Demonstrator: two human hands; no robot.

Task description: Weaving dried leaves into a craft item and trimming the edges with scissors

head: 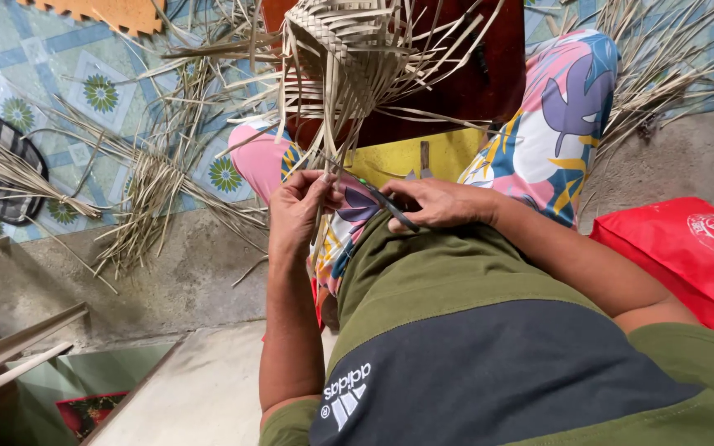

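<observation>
Woven basket point(349, 41) propped on lap, loose strips within reach; left hand point(299, 211) pinches one palm strip point(324, 157) taut, right hand point(440, 202) grips scissors point(390, 202) beside it.

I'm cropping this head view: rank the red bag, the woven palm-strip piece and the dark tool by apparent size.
1. Red plastic bag, though cut off and near the camera.
2. Half-woven tan palm-strip piece, farther away, so unsure.
3. Slim dark tool, in the right hand.

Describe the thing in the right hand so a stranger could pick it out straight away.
Start at the half-woven basket of pale strips on the person's lap. Below it, the right hand holds a slim dark tool, seemingly scissors. Unlike the pale flat strips all around, it is dark, rigid and narrow.
</observation>
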